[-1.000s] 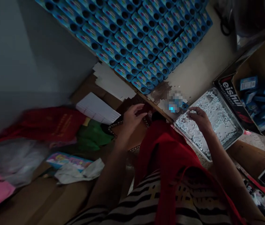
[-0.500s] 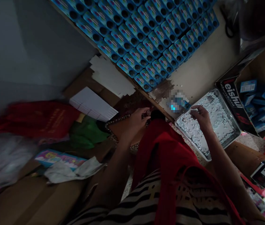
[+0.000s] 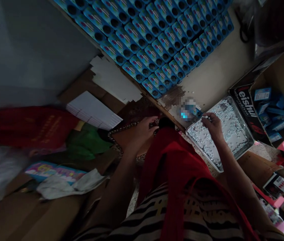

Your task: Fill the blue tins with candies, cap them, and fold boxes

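My right hand (image 3: 214, 126) is over the near left part of a shallow metal tray (image 3: 207, 153) strewn with small pale blue-white pellets (image 3: 235, 129). Its fingers are bent and pinched together, and a few pellets show at the fingertips. My left hand (image 3: 145, 129) hovers by the table's edge, above a brown stool seat with a studded rim (image 3: 125, 138). Thumb and fingers there are curved but apart, with nothing visible between them. Just beyond the tray's left corner lies a blue pack (image 3: 190, 111), partly blurred out.
Rows of blue packs with dark round holes (image 3: 152, 50) cover the table's far side. An open carton (image 3: 243, 103) holding blue boxes stands right of the tray. To the left are a stack of white card (image 3: 94, 109), a red bag (image 3: 31, 127) and green cloth (image 3: 88, 142).
The whole view has shifted slightly. My right hand stays over the tray's near left part, its pinched pellets showing more plainly. My left hand keeps about the same pose.
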A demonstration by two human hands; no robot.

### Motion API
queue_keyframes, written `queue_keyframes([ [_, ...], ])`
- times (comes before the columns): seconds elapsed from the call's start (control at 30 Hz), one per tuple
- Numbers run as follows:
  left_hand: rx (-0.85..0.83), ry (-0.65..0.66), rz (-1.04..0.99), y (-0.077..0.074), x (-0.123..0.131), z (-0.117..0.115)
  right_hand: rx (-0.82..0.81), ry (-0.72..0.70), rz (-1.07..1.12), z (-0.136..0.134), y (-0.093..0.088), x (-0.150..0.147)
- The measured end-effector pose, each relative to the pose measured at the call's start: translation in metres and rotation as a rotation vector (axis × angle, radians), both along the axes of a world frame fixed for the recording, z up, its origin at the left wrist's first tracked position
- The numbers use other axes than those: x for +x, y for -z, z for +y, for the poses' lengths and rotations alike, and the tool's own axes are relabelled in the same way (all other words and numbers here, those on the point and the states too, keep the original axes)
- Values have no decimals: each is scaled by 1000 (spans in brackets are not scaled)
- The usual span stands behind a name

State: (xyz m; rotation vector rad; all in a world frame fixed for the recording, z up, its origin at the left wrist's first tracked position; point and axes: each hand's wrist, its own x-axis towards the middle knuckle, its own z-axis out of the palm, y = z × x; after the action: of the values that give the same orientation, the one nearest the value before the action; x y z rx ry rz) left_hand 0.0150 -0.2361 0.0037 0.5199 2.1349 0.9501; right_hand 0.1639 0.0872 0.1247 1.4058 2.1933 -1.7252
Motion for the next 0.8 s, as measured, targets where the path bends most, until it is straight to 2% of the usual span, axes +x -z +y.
queue_keyframes([
  [0.23,18,28,-18,3,4,-4,-153,107,63,1,-2,-4],
  [0.57,13,55,-83,-2,8,10,-43,30,5,-1,4,-3],
  [0.8,12,81,-88,4,8,11,-15,-4,-8,-1,9,-5],
])
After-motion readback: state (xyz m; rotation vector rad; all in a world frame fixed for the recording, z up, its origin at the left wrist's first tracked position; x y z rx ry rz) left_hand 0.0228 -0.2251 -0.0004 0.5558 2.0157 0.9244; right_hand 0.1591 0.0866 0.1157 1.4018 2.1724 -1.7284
